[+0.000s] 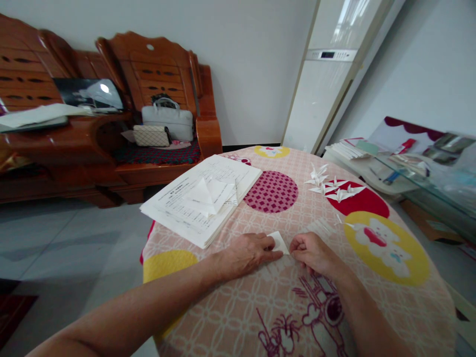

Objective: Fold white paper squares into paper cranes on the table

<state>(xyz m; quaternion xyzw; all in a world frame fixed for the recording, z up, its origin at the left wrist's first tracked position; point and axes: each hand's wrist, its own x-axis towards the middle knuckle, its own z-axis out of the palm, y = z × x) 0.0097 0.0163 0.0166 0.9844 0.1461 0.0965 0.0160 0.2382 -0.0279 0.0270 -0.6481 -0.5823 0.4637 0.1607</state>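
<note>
A small folded piece of white paper (279, 241) lies on the patterned tablecloth (260, 307) between my two hands. My left hand (247, 254) lies on the cloth with its fingers pressed down on the paper's left edge. My right hand (312, 252) is curled closed at the paper's right edge, fingertips pinching or pressing it. Both forearms rest on the table.
A stack of printed sheets (197, 201) with folded white paper on top lies at the table's left. Several finished paper cranes (332, 187) sit at the far right. Wooden chairs with bags (167, 124) stand behind, and a glass side table (416, 168) with clutter stands to the right.
</note>
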